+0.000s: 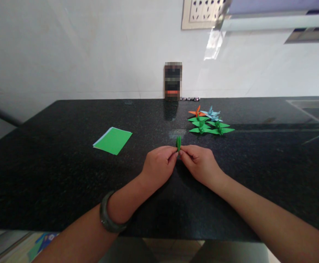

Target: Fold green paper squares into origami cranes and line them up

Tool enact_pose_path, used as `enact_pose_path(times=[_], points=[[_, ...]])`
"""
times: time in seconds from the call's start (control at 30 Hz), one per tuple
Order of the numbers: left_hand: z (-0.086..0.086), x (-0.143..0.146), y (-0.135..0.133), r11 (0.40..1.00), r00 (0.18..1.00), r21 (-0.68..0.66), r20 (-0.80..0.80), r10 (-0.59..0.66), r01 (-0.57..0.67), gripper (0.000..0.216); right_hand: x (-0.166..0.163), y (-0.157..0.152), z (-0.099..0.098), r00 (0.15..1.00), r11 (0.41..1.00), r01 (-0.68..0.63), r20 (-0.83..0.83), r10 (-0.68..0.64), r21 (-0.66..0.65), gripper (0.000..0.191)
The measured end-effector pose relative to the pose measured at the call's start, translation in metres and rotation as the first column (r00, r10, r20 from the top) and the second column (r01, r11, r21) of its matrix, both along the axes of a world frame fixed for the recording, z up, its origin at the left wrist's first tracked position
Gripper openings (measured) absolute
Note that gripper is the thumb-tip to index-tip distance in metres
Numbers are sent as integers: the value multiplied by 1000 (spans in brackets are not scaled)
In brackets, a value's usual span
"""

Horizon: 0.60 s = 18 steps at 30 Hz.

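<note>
A small folded piece of green paper point(178, 143) stands upright between both hands over the black granite counter point(66, 175). My left hand point(158, 166) pinches its lower left side with thumb and fingertips closed. My right hand point(199, 163) pinches its lower right side in the same way. A dark bangle sits on my left wrist. Behind the hands, to the right, lies a cluster of finished paper cranes point(210, 123): several green, one orange, and light blue ones.
A stack of square paper sheets point(112, 140) with a green sheet on top lies to the left. A blurred upright phone-like object point(173, 81) leans at the wall, with a small beaded item point(190, 98) beside it. A sink edge point(312, 109) shows at far right.
</note>
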<state>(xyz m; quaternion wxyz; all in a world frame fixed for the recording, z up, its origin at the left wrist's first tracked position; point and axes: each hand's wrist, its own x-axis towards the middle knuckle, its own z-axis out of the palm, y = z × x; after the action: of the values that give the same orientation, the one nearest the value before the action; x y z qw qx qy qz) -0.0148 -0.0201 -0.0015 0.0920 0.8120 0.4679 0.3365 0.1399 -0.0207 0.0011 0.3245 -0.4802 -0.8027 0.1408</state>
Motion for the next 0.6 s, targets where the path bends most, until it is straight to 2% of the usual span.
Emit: enact_pose_path(times=[0.13,0.33,0.47,0.6], points=[[3,2,-1,1000,998,3,-56,25,-24,15,-3,-1,2,999,999,49,5,-49,21,22],[5,2,-2,999,993,26,-117,27,-24,16,-4,-2,1,992,995,101,-80,-102,-15,17],[4,2,-1,999,995,34,-102,0,4,15,-2,-1,-1,987,995,93,-127,-97,-37,17],[3,1,-2,999,997,40,-73,-2,5,16,-1,0,-2,989,997,77,-128,-76,3,18]])
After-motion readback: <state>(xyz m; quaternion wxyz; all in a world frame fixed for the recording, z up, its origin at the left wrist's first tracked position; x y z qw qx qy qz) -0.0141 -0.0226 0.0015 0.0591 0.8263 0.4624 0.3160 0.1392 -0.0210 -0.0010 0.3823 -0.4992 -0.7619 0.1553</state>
